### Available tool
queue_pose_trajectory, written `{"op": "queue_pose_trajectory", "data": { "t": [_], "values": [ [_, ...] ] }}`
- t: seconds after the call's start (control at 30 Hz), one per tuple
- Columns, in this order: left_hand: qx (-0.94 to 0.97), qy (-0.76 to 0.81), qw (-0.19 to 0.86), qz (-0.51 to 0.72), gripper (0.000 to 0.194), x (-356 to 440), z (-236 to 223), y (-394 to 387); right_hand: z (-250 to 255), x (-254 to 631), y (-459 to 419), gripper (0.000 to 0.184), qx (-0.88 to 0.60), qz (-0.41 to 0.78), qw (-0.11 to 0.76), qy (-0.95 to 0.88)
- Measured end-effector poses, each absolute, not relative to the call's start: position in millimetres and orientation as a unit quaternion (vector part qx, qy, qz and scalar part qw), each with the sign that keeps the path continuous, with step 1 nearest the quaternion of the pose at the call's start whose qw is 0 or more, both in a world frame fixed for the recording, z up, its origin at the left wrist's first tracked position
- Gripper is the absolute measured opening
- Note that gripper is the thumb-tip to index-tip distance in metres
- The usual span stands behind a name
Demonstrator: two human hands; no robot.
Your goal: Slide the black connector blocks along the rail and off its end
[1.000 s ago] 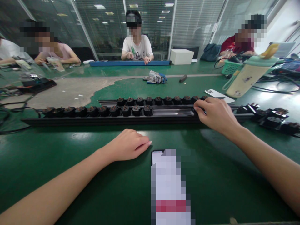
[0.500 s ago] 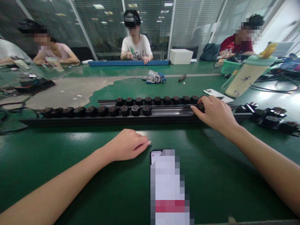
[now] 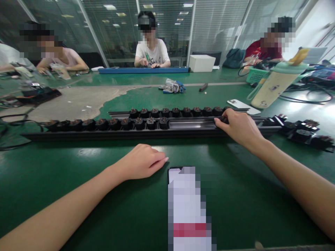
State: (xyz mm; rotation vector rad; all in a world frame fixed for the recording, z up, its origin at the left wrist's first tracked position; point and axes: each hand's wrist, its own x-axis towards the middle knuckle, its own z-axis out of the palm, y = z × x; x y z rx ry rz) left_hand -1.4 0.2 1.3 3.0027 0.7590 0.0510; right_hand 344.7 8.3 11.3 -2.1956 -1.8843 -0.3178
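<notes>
My right hand (image 3: 239, 125) is closed on a black socket module (image 3: 222, 120), thumb on its near side, at the right part of a long black rail (image 3: 104, 135). My fingers hide most of that module. To its left runs a bare stretch of the rail's channel, then a row of several like black modules (image 3: 126, 124) with copper-coloured contacts on top. Behind lies a second rail (image 3: 119, 114) with its own row of modules. My left hand (image 3: 145, 160) rests on the green table in front of the rail, fingers curled in, with nothing seen in it.
A phone (image 3: 187, 202) lies between my forearms. Loose black modules (image 3: 305, 132) lie at the right, near a white phone (image 3: 242, 105) and a tilted tumbler (image 3: 278, 85). Gloves (image 3: 172, 86) lie farther back. Several people sit across the table, one behind a blue bar (image 3: 143, 70).
My right hand has shifted very slightly to the right with the socket module. My left hand stays put. Across the table, a co-worker's hand has moved along the blue bar.
</notes>
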Motion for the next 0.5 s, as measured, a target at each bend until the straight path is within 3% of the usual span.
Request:
{"op": "queue_pose_trajectory", "data": {
  "t": [0.5],
  "values": [
    [0.968, 0.250, 0.022, 0.006, 0.041, -0.4, 2.2, -0.2, 11.8, 368.8, 14.6, 0.041, -0.765, -0.100, 0.103, -0.628]
  ]
}}
